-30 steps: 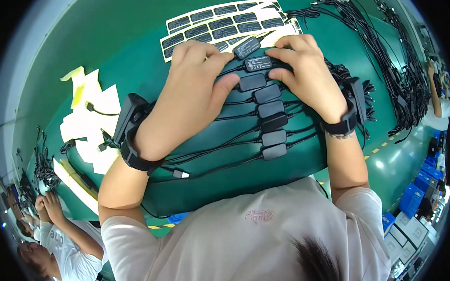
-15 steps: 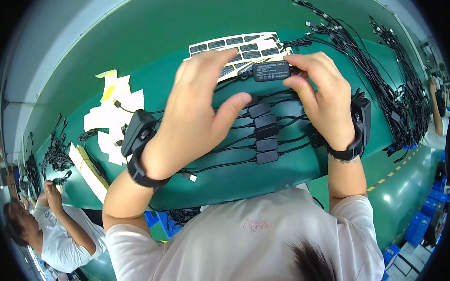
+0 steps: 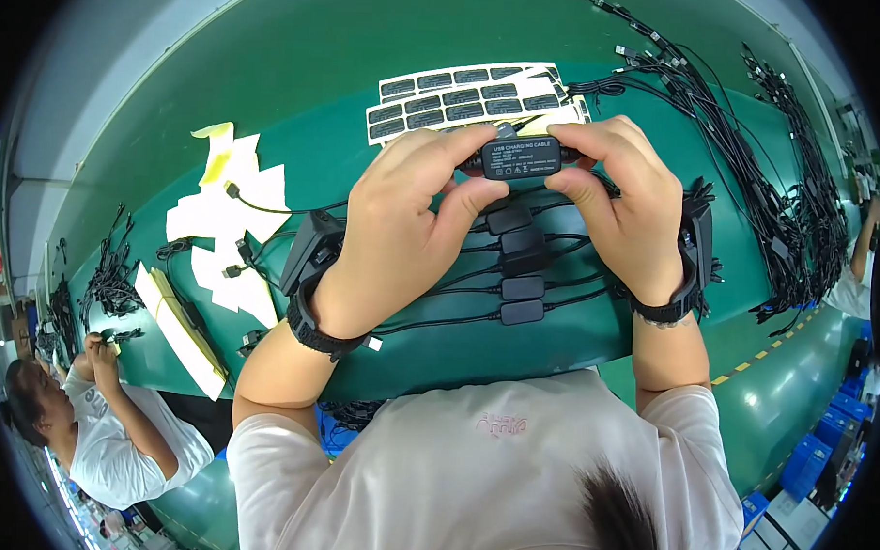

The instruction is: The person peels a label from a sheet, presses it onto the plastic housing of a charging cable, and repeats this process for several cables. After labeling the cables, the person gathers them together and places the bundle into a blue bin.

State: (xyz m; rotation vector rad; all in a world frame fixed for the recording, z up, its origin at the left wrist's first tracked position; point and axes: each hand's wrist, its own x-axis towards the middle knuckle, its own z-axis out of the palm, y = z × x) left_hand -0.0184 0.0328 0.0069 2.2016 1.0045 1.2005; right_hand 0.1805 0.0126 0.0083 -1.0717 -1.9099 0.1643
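A black cable module, a small rounded box with printed text on its upper face, is held up between my two hands. My left hand pinches its left end between thumb and fingers. At the other end, the thumb and forefinger of my right hand grip it. Below, several more black cable modules lie in a column on the green table, their cables running out to both sides. Behind my hands are sheets of dark labels on pale backing.
Bundles of black cables spread along the right of the green table. White and yellow paper scraps lie at the left, beside a folded paper strip. A co-worker sits at far left, holding cables. Blue boxes stand at lower right.
My left hand has moved right and closed on the module's left end; before, it was spread open beside it. The module has shifted slightly left and down. My right hand keeps its grip.
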